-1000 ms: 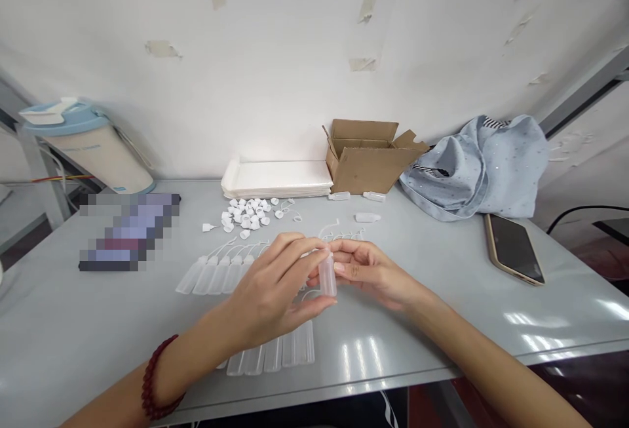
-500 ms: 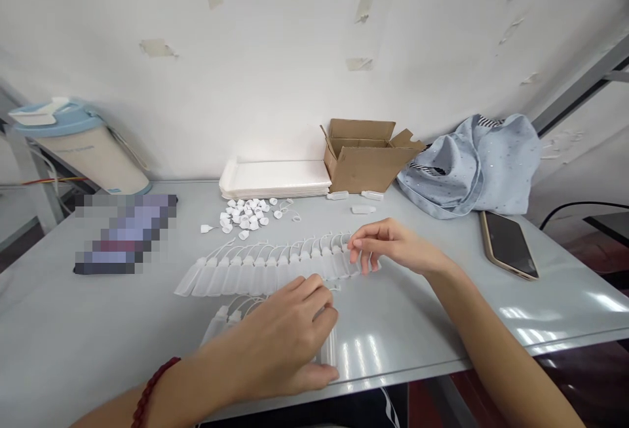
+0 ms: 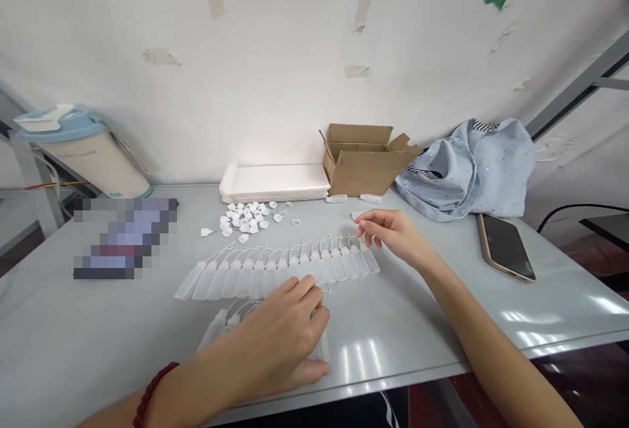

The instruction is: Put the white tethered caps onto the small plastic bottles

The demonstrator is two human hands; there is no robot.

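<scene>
A row of small translucent plastic bottles (image 3: 246,280) lies side by side across the table, thin white loops at their necks. Nearer me lies a second group of similar bottles (image 3: 213,330), partly covered by my left hand (image 3: 289,323). That hand rests palm down over them, fingers bent and thumb held apart; its fingertips are partly hidden. My right hand (image 3: 388,231) hovers just beyond the right end of the far row, fingers loosely curved and apart. Behind its fingertips only a sliver of a loose bottle (image 3: 354,215) shows.
White caps (image 3: 244,218) lie in a pile behind the row. Farther back are a stack of white envelopes (image 3: 275,182), an open cardboard box (image 3: 366,172) and two loose bottles (image 3: 371,198). A blue cloth bag (image 3: 466,172) and phone (image 3: 506,248) are right, a tumbler (image 3: 93,153) left.
My right hand has moved up and away from the row's right end to the loose bottle, uncovering the last bottles there. My left hand stays over the near group.
</scene>
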